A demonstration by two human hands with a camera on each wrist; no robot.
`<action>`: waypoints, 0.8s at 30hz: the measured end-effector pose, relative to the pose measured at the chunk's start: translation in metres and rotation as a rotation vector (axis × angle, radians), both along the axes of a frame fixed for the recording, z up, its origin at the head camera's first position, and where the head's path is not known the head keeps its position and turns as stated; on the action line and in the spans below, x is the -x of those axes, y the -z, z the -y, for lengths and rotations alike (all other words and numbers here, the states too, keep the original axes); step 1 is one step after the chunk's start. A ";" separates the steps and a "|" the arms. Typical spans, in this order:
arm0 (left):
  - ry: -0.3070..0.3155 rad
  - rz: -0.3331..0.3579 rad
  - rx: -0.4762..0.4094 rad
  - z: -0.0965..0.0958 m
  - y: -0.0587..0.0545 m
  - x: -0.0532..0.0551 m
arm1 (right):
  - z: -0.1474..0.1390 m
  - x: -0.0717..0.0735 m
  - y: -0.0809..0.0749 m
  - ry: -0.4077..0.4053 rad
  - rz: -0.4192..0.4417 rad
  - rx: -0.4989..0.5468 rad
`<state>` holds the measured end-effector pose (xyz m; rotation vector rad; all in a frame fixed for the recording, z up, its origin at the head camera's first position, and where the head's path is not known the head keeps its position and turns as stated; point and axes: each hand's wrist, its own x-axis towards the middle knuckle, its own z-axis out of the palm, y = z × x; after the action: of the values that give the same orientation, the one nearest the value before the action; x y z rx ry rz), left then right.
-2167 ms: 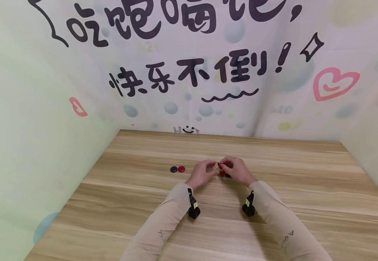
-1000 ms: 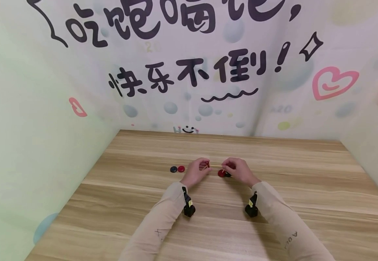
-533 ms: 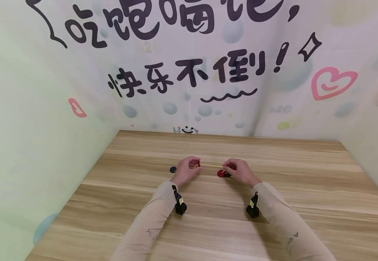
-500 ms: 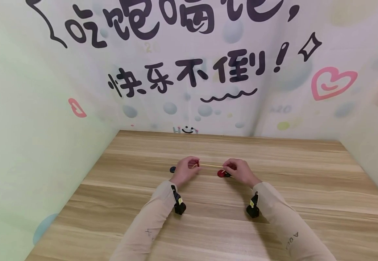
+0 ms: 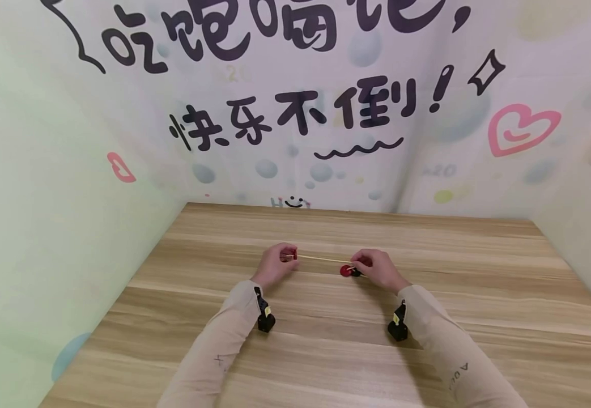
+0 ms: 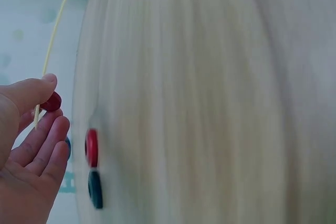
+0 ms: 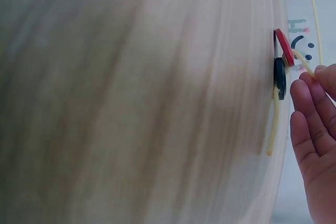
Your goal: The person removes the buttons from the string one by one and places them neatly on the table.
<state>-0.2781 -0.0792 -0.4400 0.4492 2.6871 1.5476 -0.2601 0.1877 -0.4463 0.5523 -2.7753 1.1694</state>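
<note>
My left hand (image 5: 273, 265) pinches a red button (image 6: 51, 102) between thumb and finger. A thin yellow cord (image 5: 326, 259) runs from that button to my right hand (image 5: 378, 269); its short free end pokes out beside the left thumb. With thumb and fingertip my right hand pinches the cord, its other fingers loosely bent. Just below it, a red button (image 7: 284, 47) leans against a black button (image 7: 280, 78) on the table, and the cord leads into them. A cord tail (image 7: 273, 135) trails out from the black one.
A loose red button (image 6: 92, 148) and a dark blue-green button (image 6: 95, 188) lie side by side on the wooden table (image 5: 320, 351); in the head view the left hand hides them. A printed cloth wall (image 5: 275, 187) stands behind the table's far edge.
My left hand has taken the red button from beside my right hand and moved left with it, stretching out more cord between the hands. My right hand has shifted only slightly right.
</note>
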 end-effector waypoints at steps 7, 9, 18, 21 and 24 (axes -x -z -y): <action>-0.027 -0.013 0.044 0.012 -0.006 0.001 | 0.001 -0.001 -0.001 -0.010 0.005 -0.006; -0.029 -0.016 0.050 0.015 -0.007 0.000 | 0.001 -0.001 0.000 -0.010 0.004 -0.009; -0.089 0.004 0.079 0.037 -0.005 0.003 | -0.002 0.000 0.000 -0.005 -0.006 -0.011; -0.114 0.004 0.102 0.047 -0.004 0.004 | -0.002 0.001 0.000 -0.002 -0.002 -0.007; -0.127 -0.010 0.127 0.056 -0.002 0.004 | -0.002 0.000 0.001 -0.006 -0.002 -0.009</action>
<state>-0.2823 -0.1348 -0.4380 0.2892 2.8508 1.3935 -0.2605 0.1895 -0.4468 0.5635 -2.7805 1.1567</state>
